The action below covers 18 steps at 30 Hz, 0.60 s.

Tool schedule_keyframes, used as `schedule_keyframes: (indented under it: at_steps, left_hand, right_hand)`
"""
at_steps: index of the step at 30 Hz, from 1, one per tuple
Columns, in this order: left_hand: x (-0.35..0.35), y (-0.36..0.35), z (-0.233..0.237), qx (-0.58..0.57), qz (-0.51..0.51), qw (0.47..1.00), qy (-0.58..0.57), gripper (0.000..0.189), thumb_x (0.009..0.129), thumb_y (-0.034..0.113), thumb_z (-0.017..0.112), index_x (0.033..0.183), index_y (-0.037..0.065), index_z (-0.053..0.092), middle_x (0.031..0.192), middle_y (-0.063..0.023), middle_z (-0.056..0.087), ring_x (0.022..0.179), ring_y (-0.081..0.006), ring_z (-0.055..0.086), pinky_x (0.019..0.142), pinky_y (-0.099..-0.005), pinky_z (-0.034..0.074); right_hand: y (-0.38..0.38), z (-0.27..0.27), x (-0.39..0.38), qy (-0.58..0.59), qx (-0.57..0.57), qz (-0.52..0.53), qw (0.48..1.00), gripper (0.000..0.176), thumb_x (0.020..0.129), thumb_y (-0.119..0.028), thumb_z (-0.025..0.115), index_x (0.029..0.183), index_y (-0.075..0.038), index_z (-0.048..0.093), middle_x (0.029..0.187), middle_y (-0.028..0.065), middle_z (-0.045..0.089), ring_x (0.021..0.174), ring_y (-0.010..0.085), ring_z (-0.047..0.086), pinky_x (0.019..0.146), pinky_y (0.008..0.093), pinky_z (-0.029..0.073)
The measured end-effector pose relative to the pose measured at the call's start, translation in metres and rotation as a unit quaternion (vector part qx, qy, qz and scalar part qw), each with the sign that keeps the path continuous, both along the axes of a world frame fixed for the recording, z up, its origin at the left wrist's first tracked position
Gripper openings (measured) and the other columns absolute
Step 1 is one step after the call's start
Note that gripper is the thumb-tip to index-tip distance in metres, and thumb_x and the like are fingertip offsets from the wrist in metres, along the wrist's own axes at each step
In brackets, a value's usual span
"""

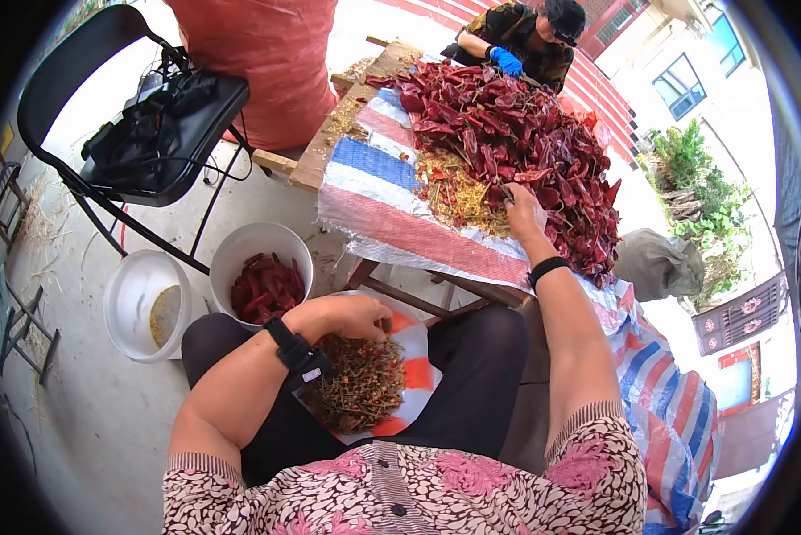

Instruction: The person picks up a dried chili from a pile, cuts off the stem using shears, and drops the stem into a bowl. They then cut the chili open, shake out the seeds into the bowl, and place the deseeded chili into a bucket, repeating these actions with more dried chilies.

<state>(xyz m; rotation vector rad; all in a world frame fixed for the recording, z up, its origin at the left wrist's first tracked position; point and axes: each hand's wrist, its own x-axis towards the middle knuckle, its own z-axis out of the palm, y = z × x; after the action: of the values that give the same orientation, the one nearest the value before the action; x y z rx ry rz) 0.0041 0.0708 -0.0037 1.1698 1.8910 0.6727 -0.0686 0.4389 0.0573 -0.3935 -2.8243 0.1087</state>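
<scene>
My right hand [525, 214] is at the near edge of a big heap of dried red chili peppers [516, 134] on the table. Its fingers are closed around a small dark tool [507, 193], whose kind I cannot make out. Yellow seeds and chili bits [461, 194] lie just left of that hand. My left hand [358, 317] is low between my knees, fingers curled together, over a pile of cut stems [362, 385] on a striped sheet in my lap. Whatever those fingers hold, if anything, is hidden.
A white bucket of red chilies [220, 259] stands left of my knee, beside another white bucket [119, 312] with some seeds. A black folding chair [164, 183] holds cables. Behind it is a large red sack [258, 62]. Across the table sits a person wearing a blue glove [506, 61].
</scene>
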Motion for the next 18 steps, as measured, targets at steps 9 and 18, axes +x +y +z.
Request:
schedule_keyframes:
  at_steps: [9, 18]
  left_hand:
    - [-0.003, 0.003, -0.005, 0.186, 0.141, 0.972, -0.021, 0.029, 0.087, 0.013, 0.059, 0.112, 0.000, 0.059, 0.105, -0.0135, 0.065, 0.095, -0.0245, 0.063, 0.083, -0.0348, 0.049]
    - [0.003, 0.004, 0.019, 0.406, 0.346, 0.846, 0.026, 0.043, 0.083, 0.000, 0.060, 0.125, 0.005, 0.050, 0.101, -0.0135, 0.061, 0.078, -0.0198, 0.062, 0.071, -0.0307, 0.050]
  right_hand:
    - [-0.007, 0.027, 0.005, 0.268, -0.454, 0.063, 0.847, 0.013, 0.091, -0.014, 0.060, 0.099, -0.005, 0.056, 0.081, 0.0049, 0.060, 0.064, 0.0151, 0.057, 0.055, 0.0318, 0.047]
    - [-0.123, 0.035, 0.085, -0.037, -0.834, 0.016, 0.550, 0.009, 0.090, -0.017, 0.062, 0.092, -0.009, 0.059, 0.080, 0.0016, 0.061, 0.048, 0.0053, 0.039, 0.041, 0.0218, 0.031]
